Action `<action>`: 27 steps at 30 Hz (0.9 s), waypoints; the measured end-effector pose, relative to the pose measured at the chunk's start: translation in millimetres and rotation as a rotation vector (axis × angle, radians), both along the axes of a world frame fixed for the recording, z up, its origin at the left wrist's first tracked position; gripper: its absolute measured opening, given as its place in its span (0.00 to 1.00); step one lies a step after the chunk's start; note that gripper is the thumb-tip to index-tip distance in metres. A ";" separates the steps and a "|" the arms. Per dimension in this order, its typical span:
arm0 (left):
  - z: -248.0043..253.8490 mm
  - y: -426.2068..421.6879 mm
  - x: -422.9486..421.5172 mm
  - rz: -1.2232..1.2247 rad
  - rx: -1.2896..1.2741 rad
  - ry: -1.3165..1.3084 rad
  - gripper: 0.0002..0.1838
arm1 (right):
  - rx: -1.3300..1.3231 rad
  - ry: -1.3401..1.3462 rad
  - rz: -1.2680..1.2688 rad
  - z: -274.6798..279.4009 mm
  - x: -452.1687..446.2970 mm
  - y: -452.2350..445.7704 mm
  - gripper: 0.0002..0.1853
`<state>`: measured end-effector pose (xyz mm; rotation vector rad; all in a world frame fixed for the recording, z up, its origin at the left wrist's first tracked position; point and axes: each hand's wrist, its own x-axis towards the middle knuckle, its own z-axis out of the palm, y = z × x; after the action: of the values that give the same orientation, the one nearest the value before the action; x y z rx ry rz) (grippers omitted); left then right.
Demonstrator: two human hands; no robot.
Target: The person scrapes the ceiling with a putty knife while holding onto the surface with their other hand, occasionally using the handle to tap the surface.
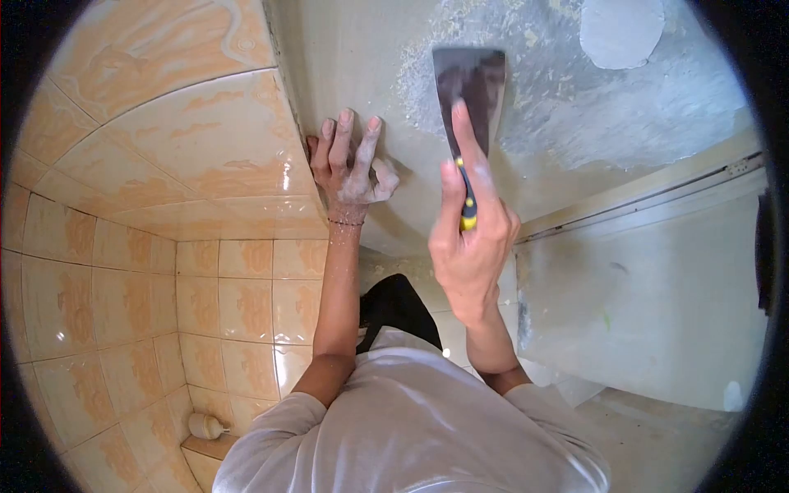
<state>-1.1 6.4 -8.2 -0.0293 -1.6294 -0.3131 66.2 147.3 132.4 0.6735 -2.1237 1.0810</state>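
My right hand [478,238] is wrapped round the yellow and dark handle of a putty knife [474,78], its index finger stretched along the wide dark blade. The blade lies over the wall [362,49] at the left border of a rough, scraped patch [567,107] with flaky white and yellowish bits. To the left, my dusty left hand [351,168] rests on the wall beside the tile edge, fingers spread and holding nothing. White powder covers its fingers and wrist, which wears a thin dark bracelet. A smooth white round spot [622,31] shows at the upper right.
Glossy orange-patterned tiles [177,148] cover the wall on the left, ending in a raised edge near my left hand. A pale door [633,304] stands at the right. A small whitish container [205,426] sits on a ledge at lower left.
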 end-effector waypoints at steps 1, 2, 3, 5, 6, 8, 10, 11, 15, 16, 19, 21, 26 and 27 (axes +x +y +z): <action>-1.6 1.3 1.0 -0.003 0.002 -0.007 0.30 | -0.031 0.092 0.001 -1.0 -1.1 -2.2 0.20; -1.2 1.6 -0.4 -0.011 0.012 -0.004 0.30 | -0.032 0.086 -0.002 -1.3 0.7 -0.4 0.20; -0.4 0.9 -0.4 -0.018 0.019 -0.001 0.30 | -0.034 0.053 -0.005 -1.0 2.6 0.4 0.20; 2.1 0.6 6.7 -0.007 -0.032 -0.030 0.30 | -0.044 0.015 -0.015 -0.7 8.3 1.8 0.19; 5.4 0.3 4.9 0.015 -0.073 -0.039 0.31 | -0.051 -0.018 -0.009 1.0 8.2 3.0 0.21; 6.0 1.0 4.2 0.032 -0.060 -0.035 0.31 | -0.098 -0.054 0.000 7.1 7.6 -2.6 0.23; 6.8 1.8 5.8 0.038 -0.061 -0.032 0.31 | -0.090 -0.047 -0.007 10.6 10.4 -2.0 0.21; 6.9 1.6 6.8 0.024 -0.062 -0.038 0.31 | -0.084 -0.042 -0.009 12.5 10.8 -2.1 0.20; 8.3 0.2 6.4 0.014 -0.068 -0.050 0.31 | -0.048 -0.021 -0.049 14.0 10.5 3.7 0.19; 6.8 0.4 7.7 0.013 -0.067 -0.051 0.31 | -0.090 -0.021 -0.024 15.8 10.8 0.1 0.19; 3.8 -0.8 8.9 0.001 -0.070 -0.050 0.31 | -0.059 -0.063 -0.024 11.7 14.6 8.6 0.19; 6.8 -0.7 4.8 -0.005 -0.076 -0.034 0.31 | -0.091 0.031 -0.018 7.6 5.8 7.8 0.19; 5.8 2.9 11.3 0.008 -0.051 -0.075 0.31 | -0.081 -0.054 -0.037 19.9 15.4 2.0 0.20; 7.6 2.2 11.0 0.000 -0.048 -0.090 0.31 | -0.085 -0.051 -0.041 17.2 15.1 4.2 0.20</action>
<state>9.8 8.5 -0.6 -0.0519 -1.7263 -0.2788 81.3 151.5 149.6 0.5657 -2.1118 1.1710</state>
